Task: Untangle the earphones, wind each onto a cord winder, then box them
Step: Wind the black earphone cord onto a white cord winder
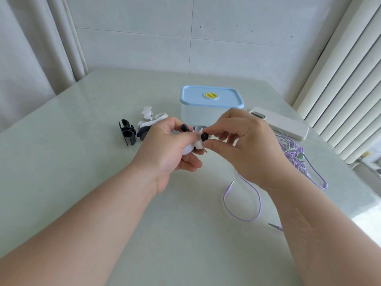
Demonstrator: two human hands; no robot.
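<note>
Left hand (165,149) curled around a white cord winder (190,149), held above the table (82,162). Right hand (243,145) pinches one black ear tip (204,136) at the winder's edge. Probable risks: the tip slips from the pinch and the wound cord springs loose. The right forearm may also snag the purple earphones (292,153), which lie tangled just beneath and beside it. The box (208,112) stands behind the hands with its blue lid on, and spare winders (126,132) lie to its left. Surface: pale, glossy tabletop. Room: tiled wall (185,38), curtain (31,48) at left, white ribbed panel (346,79) at right.
</note>
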